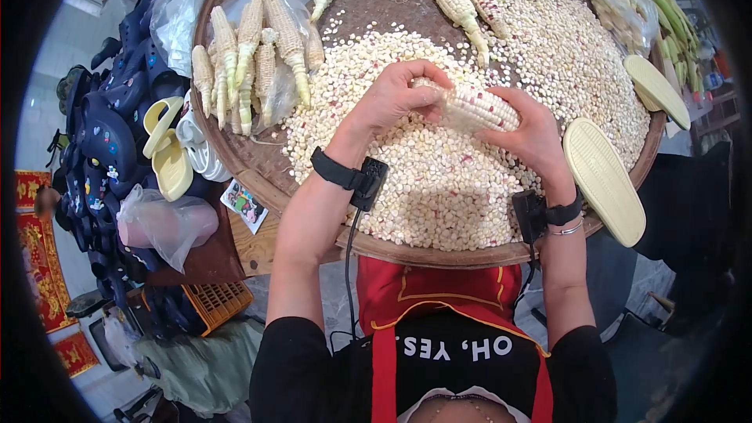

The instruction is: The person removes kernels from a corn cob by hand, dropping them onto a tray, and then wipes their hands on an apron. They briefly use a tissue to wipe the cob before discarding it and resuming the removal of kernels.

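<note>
A partly shelled corn cob (482,110) with white and some dark red kernels is held over the heap of loose kernels (446,196) on a large round tray (266,158). My right hand (535,129) wraps its fingers and thumb round the cob's right end. At the other end, my left hand (403,94) is closed, thumb and fingers pressed against the cob. Stripped cobs (258,39) lie piled at the tray's left, and more cobs (454,4) with kernels still on them rest near the far side.
Two pale slippers (605,180) (656,90) lie at the tray's right edge. Dark blue clogs (106,129) hang at the left, beside a pink object in a plastic bag (168,223). An orange crate (219,303) stands lower left. Bagged cobs (623,4) sit at the upper right.
</note>
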`<act>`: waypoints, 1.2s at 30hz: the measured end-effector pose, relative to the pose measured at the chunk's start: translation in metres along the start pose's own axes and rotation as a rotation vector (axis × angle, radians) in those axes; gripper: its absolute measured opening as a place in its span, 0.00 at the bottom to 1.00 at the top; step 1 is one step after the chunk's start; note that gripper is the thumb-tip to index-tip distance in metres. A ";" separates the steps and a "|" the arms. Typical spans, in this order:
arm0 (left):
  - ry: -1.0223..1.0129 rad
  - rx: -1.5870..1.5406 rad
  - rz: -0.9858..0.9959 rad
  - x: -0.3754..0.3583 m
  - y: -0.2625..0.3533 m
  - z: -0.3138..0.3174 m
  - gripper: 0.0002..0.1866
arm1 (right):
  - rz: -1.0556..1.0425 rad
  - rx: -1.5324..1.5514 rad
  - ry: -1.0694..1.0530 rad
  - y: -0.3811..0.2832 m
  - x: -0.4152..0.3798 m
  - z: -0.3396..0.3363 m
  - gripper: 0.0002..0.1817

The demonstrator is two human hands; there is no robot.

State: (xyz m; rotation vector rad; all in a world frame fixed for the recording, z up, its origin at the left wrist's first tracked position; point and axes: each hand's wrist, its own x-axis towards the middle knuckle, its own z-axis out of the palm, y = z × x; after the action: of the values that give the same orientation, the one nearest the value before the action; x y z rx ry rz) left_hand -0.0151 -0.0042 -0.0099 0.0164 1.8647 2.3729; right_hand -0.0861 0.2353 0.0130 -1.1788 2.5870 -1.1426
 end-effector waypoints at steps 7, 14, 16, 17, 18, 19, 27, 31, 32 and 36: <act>-0.017 -0.008 -0.038 0.000 0.005 0.006 0.12 | 0.055 0.007 -0.020 0.001 0.001 -0.002 0.30; 0.091 0.300 0.116 0.000 0.003 0.015 0.12 | 0.025 -0.127 0.008 -0.008 -0.002 -0.001 0.31; 0.087 0.291 0.102 -0.001 0.003 0.016 0.12 | -0.020 -0.197 0.018 -0.010 -0.001 0.000 0.31; 0.121 0.363 0.117 -0.001 0.004 0.017 0.11 | -0.002 -0.221 0.016 -0.011 -0.002 0.001 0.31; 0.154 0.436 0.132 -0.002 0.005 0.017 0.11 | 0.018 -0.245 0.016 -0.013 -0.002 0.001 0.31; 0.156 0.437 0.131 -0.002 0.007 0.017 0.11 | 0.016 -0.243 0.015 -0.012 -0.001 0.002 0.31; 0.076 0.414 0.076 0.001 0.003 0.005 0.12 | -0.007 -0.159 -0.002 -0.002 -0.002 0.004 0.29; 0.052 0.251 0.027 0.001 -0.002 -0.002 0.11 | 0.023 -0.157 -0.025 -0.005 -0.002 0.001 0.29; 0.057 0.178 -0.029 0.002 -0.003 -0.004 0.11 | 0.030 -0.152 -0.032 -0.004 -0.002 0.001 0.29; 0.196 0.195 0.008 0.001 0.009 0.003 0.12 | 0.038 -0.129 0.002 0.000 -0.002 0.001 0.31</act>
State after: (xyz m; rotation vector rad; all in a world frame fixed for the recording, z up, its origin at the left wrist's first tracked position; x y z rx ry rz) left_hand -0.0162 -0.0034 -0.0005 -0.1984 2.1809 2.2603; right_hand -0.0849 0.2360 0.0117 -1.1466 2.7082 -0.9842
